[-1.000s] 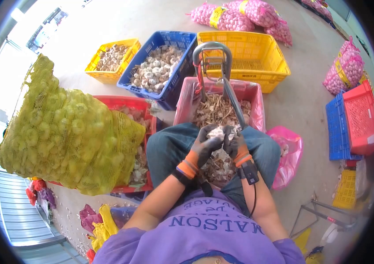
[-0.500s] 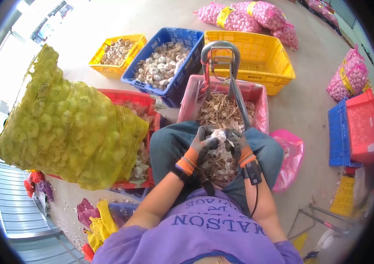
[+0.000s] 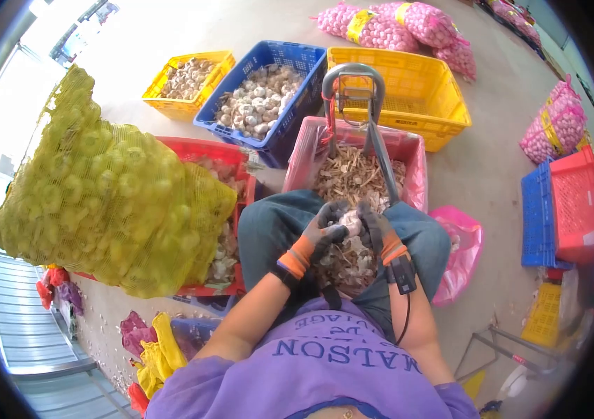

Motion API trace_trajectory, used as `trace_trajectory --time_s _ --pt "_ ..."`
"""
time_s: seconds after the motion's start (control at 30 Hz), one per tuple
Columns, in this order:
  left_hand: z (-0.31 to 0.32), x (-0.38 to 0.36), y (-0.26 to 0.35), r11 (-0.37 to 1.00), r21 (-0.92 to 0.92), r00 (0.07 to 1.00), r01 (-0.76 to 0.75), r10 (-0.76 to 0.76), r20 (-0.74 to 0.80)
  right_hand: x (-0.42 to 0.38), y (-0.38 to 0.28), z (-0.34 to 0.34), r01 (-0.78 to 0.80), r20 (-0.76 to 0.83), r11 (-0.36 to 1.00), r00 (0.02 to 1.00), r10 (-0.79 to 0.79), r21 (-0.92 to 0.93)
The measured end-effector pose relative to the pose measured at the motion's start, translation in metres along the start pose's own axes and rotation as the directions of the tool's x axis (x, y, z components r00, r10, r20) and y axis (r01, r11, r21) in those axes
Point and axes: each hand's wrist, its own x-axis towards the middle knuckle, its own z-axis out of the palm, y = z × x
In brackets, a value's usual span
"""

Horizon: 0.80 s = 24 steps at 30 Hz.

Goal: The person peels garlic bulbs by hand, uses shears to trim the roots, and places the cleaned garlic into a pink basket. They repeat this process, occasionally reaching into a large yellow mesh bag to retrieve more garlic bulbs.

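A whitish garlic bulb is held between my two gloved hands, above my lap. My left hand, in a grey glove with an orange cuff, curls around the bulb's left side. From the right, my right hand in a matching glove presses its fingers against the bulb; its fingertips are partly hidden. Papery garlic skins lie heaped below the hands, between my knees. Just ahead stands a pink-lined crate of dry stem scraps, with a grey metal lever rising over it.
At left, a yellow mesh sack of garlic leans on a red crate. Beyond are a blue crate of bulbs, a small yellow crate and a large yellow crate. A pink bag lies beside my right knee.
The garlic bulb has turned slightly and sits a little lower between my hands. My left fingers have opened out a little around it. The view has shifted slightly.
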Motion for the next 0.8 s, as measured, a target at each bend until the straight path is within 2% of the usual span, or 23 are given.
trace_trajectory --time_s 0.1,0.17,0.2,0.23,0.27,0.3,0.33,0.37,0.4,0.47,0.5,0.53,0.57,0.6,0.63,0.67,0.7,0.73,0.77,0.8 --pt "0.007 0.001 -0.004 0.998 0.003 0.994 -0.069 0.069 -0.081 0.009 0.011 -0.006 0.067 -0.031 0.997 0.997 -0.068 -0.037" --pt "0.006 0.001 -0.006 0.998 -0.026 0.997 -0.049 0.047 -0.059 0.008 0.01 -0.004 0.063 -0.013 0.994 0.998 -0.062 0.089" --pt "0.006 0.001 -0.006 0.998 -0.056 0.999 -0.03 0.028 -0.037 0.01 0.013 -0.006 0.063 -0.012 0.994 0.998 -0.062 0.09" --pt "0.007 0.0 -0.004 0.998 -0.054 0.999 -0.032 0.03 -0.038 0.017 0.02 -0.011 0.131 0.006 0.99 0.991 -0.132 0.053" --pt "0.007 0.0 -0.001 0.986 -0.167 0.999 0.022 -0.028 -0.03 0.025 0.029 -0.016 0.199 0.03 0.98 0.979 -0.199 0.016" --pt "0.007 -0.002 0.003 0.958 -0.278 0.996 0.074 -0.083 -0.021 0.038 0.043 -0.028 0.197 0.038 0.98 0.98 -0.197 0.015" --pt "0.008 -0.004 0.005 0.959 -0.276 0.996 0.069 -0.081 -0.032 0.055 0.062 -0.042 0.289 -0.104 0.713 0.886 -0.452 -0.639" --pt "0.01 -0.005 0.006 0.937 -0.343 0.996 0.062 -0.077 -0.032 0.064 0.075 -0.046 0.091 -0.024 0.126 0.712 -0.701 -0.988" --pt "0.01 -0.006 0.007 0.912 -0.407 0.997 0.052 -0.072 -0.033 0.063 0.077 -0.039 0.106 -0.012 0.125 0.716 -0.698 -0.986" --pt "0.006 -0.006 0.006 0.9 -0.433 0.997 0.05 -0.071 -0.035 0.051 0.07 -0.027 0.188 -0.174 0.4 0.681 -0.711 -0.897" --pt "0.009 -0.007 0.01 0.908 -0.418 0.994 0.041 -0.079 -0.074 0.043 0.058 -0.022 0.195 -0.163 0.395 0.686 -0.709 -0.898" --pt "0.012 -0.006 0.011 0.914 -0.404 0.99 0.036 -0.087 -0.11 0.033 0.039 -0.018 0.198 -0.251 0.707 0.842 -0.478 -0.679" --pt "0.001 -0.002 -0.001 0.942 -0.332 0.994 0.041 -0.072 -0.083 0.026 0.021 -0.015 0.105 -0.238 0.92 0.949 -0.206 -0.379" --pt "0.0 0.001 -0.004 0.942 -0.335 0.994 0.036 -0.069 -0.088 0.024 0.013 -0.014 -0.066 -0.123 0.997 0.991 0.06 -0.047" --pt "0.0 0.004 -0.006 0.989 -0.137 0.995 0.059 -0.069 -0.071 0.029 0.022 -0.016 -0.066 -0.05 0.995 0.996 0.069 0.073" --pt "-0.002 0.005 -0.008 0.995 0.069 0.995 0.076 -0.072 -0.063 0.029 0.025 -0.018 -0.073 -0.033 0.995 0.997 0.075 0.066" --pt "-0.002 0.004 -0.011 0.992 0.097 0.996 0.077 -0.072 -0.048 0.031 0.029 -0.019 -0.027 -0.045 0.999 0.999 0.025 -0.039" --pt "0.004 0.007 -0.014 0.992 0.088 0.994 -0.095 0.099 -0.045 0.031 0.029 -0.014 0.018 -0.046 0.99 0.999 -0.025 -0.143" --pt "0.006 0.006 -0.016 0.995 0.102 0.995 -0.023 0.033 -0.095 0.028 0.026 -0.014 -0.032 -0.109 0.993 0.994 0.019 -0.113" --pt "0.012 0.004 -0.012 0.993 0.107 0.989 0.05 -0.034 -0.145 0.025 0.025 -0.011 -0.041 -0.078 0.991 0.996 0.031 -0.125"
